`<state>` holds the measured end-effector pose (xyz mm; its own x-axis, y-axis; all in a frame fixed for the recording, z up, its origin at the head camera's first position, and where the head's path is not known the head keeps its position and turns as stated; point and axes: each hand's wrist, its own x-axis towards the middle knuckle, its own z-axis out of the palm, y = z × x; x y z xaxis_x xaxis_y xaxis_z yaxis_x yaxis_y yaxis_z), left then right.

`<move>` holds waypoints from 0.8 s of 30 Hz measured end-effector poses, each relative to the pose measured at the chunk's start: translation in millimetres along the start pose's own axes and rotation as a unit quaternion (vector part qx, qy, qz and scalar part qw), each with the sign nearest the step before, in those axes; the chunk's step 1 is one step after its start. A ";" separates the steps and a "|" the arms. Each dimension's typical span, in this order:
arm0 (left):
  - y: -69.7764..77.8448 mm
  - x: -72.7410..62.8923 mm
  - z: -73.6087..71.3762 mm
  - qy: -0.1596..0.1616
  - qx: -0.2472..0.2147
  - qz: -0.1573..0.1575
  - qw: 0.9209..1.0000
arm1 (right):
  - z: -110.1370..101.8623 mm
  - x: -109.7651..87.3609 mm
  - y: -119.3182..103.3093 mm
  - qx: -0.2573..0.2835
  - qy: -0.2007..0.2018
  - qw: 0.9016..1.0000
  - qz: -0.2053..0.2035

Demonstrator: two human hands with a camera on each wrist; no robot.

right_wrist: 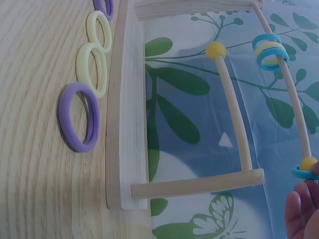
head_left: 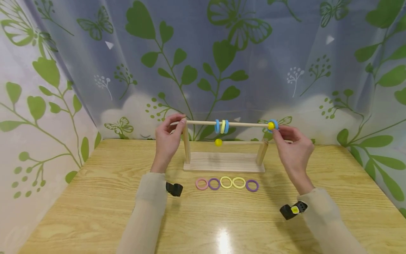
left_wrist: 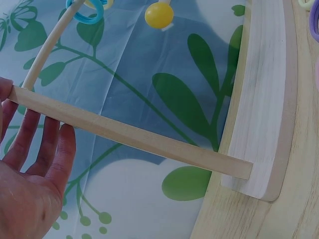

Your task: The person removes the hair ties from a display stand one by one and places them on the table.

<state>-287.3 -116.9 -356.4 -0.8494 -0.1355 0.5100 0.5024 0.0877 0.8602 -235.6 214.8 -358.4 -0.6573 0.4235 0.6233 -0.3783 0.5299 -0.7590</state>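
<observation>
A wooden stand has a flat base (head_left: 222, 163), a left post (head_left: 186, 144) and a shorter right post (head_left: 262, 153). My left hand (head_left: 169, 137) grips the top of the left post, thumb on one side and fingers behind. From there the upper dowel (head_left: 203, 122) runs right, carrying two blue rings (head_left: 217, 126) with a pale yellow ring (head_left: 223, 126) between them. At its free end, my right hand (head_left: 295, 144) pinches another blue ring (head_left: 277, 124) around the yellow ball (head_left: 271, 126). In the right wrist view, that blue ring (right_wrist: 300, 173) overlaps the ball, fingertips right at it.
A lower dowel (head_left: 242, 142) extends left from the right post, tipped with a yellow ball (head_left: 218, 142). In front of the base lies a row of rings: pink (head_left: 197, 184), purple (head_left: 209, 184), two yellow and another purple (right_wrist: 66, 119). A leaf-patterned curtain (head_left: 190, 53) hangs behind the table.
</observation>
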 end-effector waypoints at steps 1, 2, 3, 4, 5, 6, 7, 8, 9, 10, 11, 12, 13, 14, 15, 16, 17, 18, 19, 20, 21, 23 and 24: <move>0.0 0.1 0.1 0.000 0.001 0.000 1.000 | -0.4 0.3 0.8 -0.002 0.002 1.000 0.001; 0.2 0.1 0.2 0.000 0.001 0.000 1.000 | -1.0 0.6 1.4 -0.003 0.003 1.000 0.003; 0.2 0.2 0.3 -0.001 0.001 -0.001 1.000 | -1.6 0.8 2.1 -0.002 0.004 1.000 0.004; 0.3 0.2 0.2 0.000 0.002 -0.001 1.000 | -2.4 0.9 2.7 -0.003 0.005 1.000 0.004; 0.2 0.2 0.1 0.000 0.003 -0.001 1.000 | -3.2 1.0 3.4 -0.002 0.006 1.000 0.005; 0.2 0.2 0.1 0.000 0.003 -0.002 1.000 | -4.1 1.0 4.2 -0.001 0.007 1.000 0.005; 0.2 0.1 0.1 0.000 0.002 -0.003 1.000 | -5.0 1.0 4.8 -0.001 0.007 1.000 0.005; 0.0 0.1 0.0 0.000 0.001 -0.003 1.000 | -5.9 0.9 5.1 0.000 0.007 1.000 0.005; -0.2 0.1 -0.1 0.000 0.000 -0.004 1.000 | -6.8 0.9 5.7 -0.001 0.008 1.000 0.004; 0.0 0.0 -0.1 0.000 -0.001 -0.004 1.000 | -7.6 1.1 6.5 -0.002 0.010 1.000 0.004; 0.0 0.1 0.0 0.000 -0.001 -0.005 1.000 | -8.4 1.3 7.2 -0.003 0.011 1.000 0.002; 0.1 0.1 0.2 0.000 -0.001 -0.005 1.000 | -9.4 1.3 7.9 -0.004 0.012 1.000 0.001; 0.3 0.1 0.4 0.000 0.000 -0.005 1.000 | -10.4 1.3 8.6 -0.004 0.013 1.000 0.000; 0.6 -0.1 0.5 0.001 0.000 -0.005 1.000 | -11.5 1.2 9.1 -0.004 0.014 1.000 -0.002; 1.0 -0.3 0.6 0.001 0.001 -0.005 1.000 | -12.6 1.1 9.7 -0.006 0.014 1.000 -0.002; 1.2 -0.5 0.6 0.001 0.001 -0.004 1.000 | -13.8 0.7 10.5 -0.007 0.014 1.000 -0.002; 1.4 -0.6 0.7 0.001 0.002 -0.004 1.000 | -15.4 0.3 11.1 -0.007 0.012 1.000 -0.003; 1.6 -0.8 0.6 0.001 0.002 -0.004 1.000 | -16.8 -0.2 11.9 -0.007 0.011 1.000 -0.003; 1.6 -0.9 0.5 0.001 0.002 -0.004 1.000 | -18.1 -0.7 12.6 -0.008 0.010 1.000 -0.002; 1.7 -1.0 0.5 0.001 0.002 -0.004 1.000 | -19.3 -1.4 13.4 -0.010 0.008 1.000 -0.001; 1.8 -1.0 0.4 0.001 0.002 -0.004 1.000 | -20.7 -2.1 14.0 -0.012 0.007 1.000 -0.001; 1.7 -0.9 0.4 0.001 0.001 -0.004 1.000 | -23.4 -3.4 15.3 -0.013 0.005 1.000 -0.001; 1.8 -0.9 0.3 0.001 0.001 -0.004 1.000 | -24.5 -3.9 16.1 -0.014 0.004 1.000 -0.001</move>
<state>-285.7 -116.3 -355.3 -0.8527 -0.1383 0.5038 0.4960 0.0885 0.8638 -223.2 239.7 -368.4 -0.6508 0.4280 0.6271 -0.3617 0.5515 -0.7517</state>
